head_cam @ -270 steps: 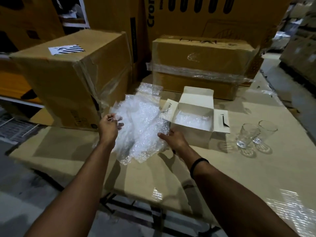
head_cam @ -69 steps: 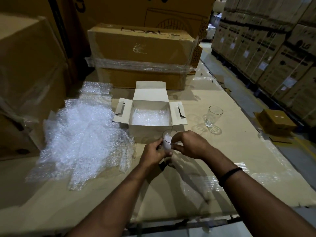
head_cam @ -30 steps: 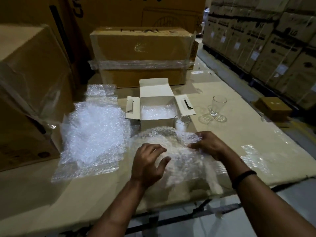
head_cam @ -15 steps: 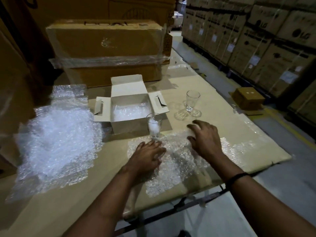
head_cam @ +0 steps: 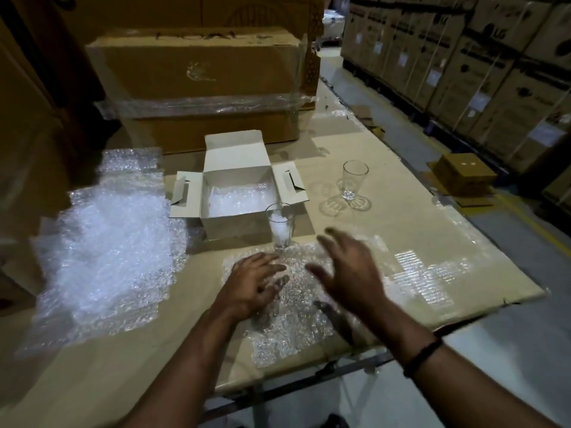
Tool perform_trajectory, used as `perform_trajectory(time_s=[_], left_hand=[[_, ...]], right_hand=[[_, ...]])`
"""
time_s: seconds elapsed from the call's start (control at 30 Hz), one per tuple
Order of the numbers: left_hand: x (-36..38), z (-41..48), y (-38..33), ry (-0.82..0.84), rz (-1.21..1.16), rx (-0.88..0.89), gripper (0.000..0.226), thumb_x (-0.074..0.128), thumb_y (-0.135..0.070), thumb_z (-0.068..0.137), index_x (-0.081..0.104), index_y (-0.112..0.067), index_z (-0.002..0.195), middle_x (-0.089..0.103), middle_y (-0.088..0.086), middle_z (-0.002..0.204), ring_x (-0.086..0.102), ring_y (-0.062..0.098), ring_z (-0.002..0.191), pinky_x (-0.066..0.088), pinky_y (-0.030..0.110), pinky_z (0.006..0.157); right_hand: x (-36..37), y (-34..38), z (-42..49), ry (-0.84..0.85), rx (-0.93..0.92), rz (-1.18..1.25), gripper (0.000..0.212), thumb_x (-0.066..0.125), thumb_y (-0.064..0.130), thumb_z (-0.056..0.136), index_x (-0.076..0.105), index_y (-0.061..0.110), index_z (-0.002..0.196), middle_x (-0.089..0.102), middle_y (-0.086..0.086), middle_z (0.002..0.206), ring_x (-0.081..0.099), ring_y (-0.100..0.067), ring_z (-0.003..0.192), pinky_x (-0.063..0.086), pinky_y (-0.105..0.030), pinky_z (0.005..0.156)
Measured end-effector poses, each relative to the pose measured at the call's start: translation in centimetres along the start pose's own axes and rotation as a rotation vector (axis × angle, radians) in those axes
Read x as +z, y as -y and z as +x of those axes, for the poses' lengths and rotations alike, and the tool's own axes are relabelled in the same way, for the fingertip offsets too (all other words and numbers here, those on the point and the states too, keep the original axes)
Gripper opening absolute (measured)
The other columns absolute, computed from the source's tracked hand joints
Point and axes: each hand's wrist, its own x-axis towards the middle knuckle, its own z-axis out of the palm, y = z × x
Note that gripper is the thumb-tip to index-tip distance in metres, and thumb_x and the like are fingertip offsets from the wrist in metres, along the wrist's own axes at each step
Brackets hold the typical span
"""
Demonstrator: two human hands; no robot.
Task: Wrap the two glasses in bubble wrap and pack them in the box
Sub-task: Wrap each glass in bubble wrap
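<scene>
At left of table [head_cam: 401, 217]: heap of bubble wrap [head_cam: 108, 251], far edge lost in shadow. Centre, further back: white box [head_cam: 234, 156], flaps open, more wrap lining its floor. Just in front, by its rt corner: near glass [head_cam: 280, 230], upright, sth white inside, hard to make out; base at far edge of flat wrap sheet [head_cam: 293, 329]. Left hand [head_cam: 253, 282] flat on sheet, fingers straight, gripping nothing. Right hand [head_cam: 349, 270] above sheet, fingers spread, empty, motion-blurred. Further rt: far glass [head_cam: 354, 180], upright, beside box's rt flap, not touching.
</scene>
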Motion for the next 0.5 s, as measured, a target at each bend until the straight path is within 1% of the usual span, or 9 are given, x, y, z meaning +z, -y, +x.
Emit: perform_trajectory(time_s=[0.07, 0.1, 0.17, 0.23, 0.27, 0.33, 0.4, 0.43, 0.5], left_hand=[[-0.6, -0.2, 1.0, -0.213, -0.05, -0.072, 0.044, 0.051, -0.033, 0.08, 0.067, -0.027, 0.12, 0.057, -0.004, 0.136, 0.045, 0.023, 0.13, 0.029, 0.049, 0.111], [-1.1, -0.4, 1.5, -0.297, 0.004, -0.128, 0.045, 0.052, -0.026, 0.077, 0.068, -0.025, 0.118, 0.061, -0.001, 0.131, 0.048, 0.026, 0.125, 0.032, 0.051, 0.108], [-2.1, -0.6, 2.5, -0.329, 0.179, -0.308, 0.044, 0.055, -0.024, 0.078, 0.067, -0.025, 0.121, 0.059, 0.003, 0.131, 0.045, 0.03, 0.124, 0.032, 0.05, 0.106], [-2.5, -0.8, 3.0, -0.247, 0.279, -0.454, 0.038, 0.064, -0.032, 0.084, 0.066, -0.026, 0.121, 0.054, 0.004, 0.137, 0.039, 0.032, 0.128, 0.028, 0.048, 0.104], [-2.6, -0.8, 3.1, -0.218, 0.289, -0.449, 0.034, 0.067, -0.035, 0.084, 0.068, -0.025, 0.117, 0.055, 0.004, 0.135, 0.039, 0.032, 0.127, 0.028, 0.046, 0.103], [-2.5, -0.7, 2.9, -0.217, 0.246, -0.347, 0.022, 0.069, -0.034, 0.085, 0.072, -0.023, 0.103, 0.063, 0.002, 0.12, 0.047, 0.028, 0.116, 0.033, 0.04, 0.095], [-2.5, -0.3, 1.8, -0.254, 0.069, -0.32, 0.012, 0.067, -0.031, 0.086, 0.072, -0.021, 0.092, 0.071, 0.001, 0.097, 0.061, 0.024, 0.094, 0.047, 0.036, 0.081], [-2.4, -0.1, 1.1, -0.276, -0.052, -0.347, 0.011, 0.067, -0.029, 0.086, 0.071, -0.019, 0.089, 0.072, 0.001, 0.088, 0.064, 0.022, 0.084, 0.051, 0.035, 0.075], [-2.2, 0.5, 0.0, -0.319, -0.271, -0.425, 0.012, 0.066, -0.028, 0.087, 0.07, -0.017, 0.089, 0.071, 0.001, 0.08, 0.066, 0.019, 0.073, 0.052, 0.032, 0.068]], right_hand=[[3.1, 0.8, -2.0, 0.276, -0.029, -0.04, 0.081, 0.024, 0.072, 0.091, 0.014, 0.023, 0.154, 0.007, -0.001, 0.163, 0.008, -0.021, 0.149, 0.011, -0.045, 0.121], [4.1, 0.5, -2.4, 0.379, -0.019, -0.072, 0.083, 0.014, 0.074, 0.09, 0.003, 0.022, 0.155, -0.005, 0.002, 0.163, -0.004, -0.018, 0.15, 0.003, -0.045, 0.122], [5.0, -0.3, -2.4, 0.442, -0.01, -0.095, 0.085, 0.009, 0.073, 0.089, 0.0, 0.02, 0.155, -0.008, 0.003, 0.162, -0.01, -0.015, 0.149, -0.005, -0.043, 0.121], [4.8, -0.5, -1.9, 0.421, -0.024, -0.071, 0.085, 0.009, 0.073, 0.089, 0.005, 0.02, 0.155, -0.002, 0.002, 0.163, -0.007, -0.014, 0.149, -0.006, -0.04, 0.121], [4.4, -0.5, -1.8, 0.396, -0.036, -0.057, 0.087, 0.009, 0.074, 0.087, 0.009, 0.02, 0.155, 0.002, 0.001, 0.163, -0.004, -0.015, 0.15, -0.003, -0.039, 0.121], [3.1, 0.0, -1.7, 0.312, -0.076, -0.038, 0.096, 0.009, 0.082, 0.081, 0.027, 0.02, 0.151, 0.02, 0.0, 0.161, 0.014, -0.019, 0.148, 0.009, -0.039, 0.12], [1.2, 1.4, -2.1, 0.268, -0.107, -0.013, 0.107, 0.01, 0.093, 0.07, 0.041, 0.023, 0.144, 0.038, 0.001, 0.152, 0.033, -0.021, 0.139, 0.024, -0.041, 0.112], [0.5, 2.5, -2.5, 0.296, -0.112, -0.024, 0.111, 0.012, 0.097, 0.064, 0.043, 0.024, 0.142, 0.04, 0.0, 0.149, 0.036, -0.022, 0.135, 0.027, -0.043, 0.109], [0.2, 4.4, -3.4, 0.401, -0.1, -0.107, 0.117, 0.015, 0.101, 0.058, 0.043, 0.023, 0.141, 0.041, -0.004, 0.146, 0.037, -0.027, 0.131, 0.03, -0.047, 0.106]])
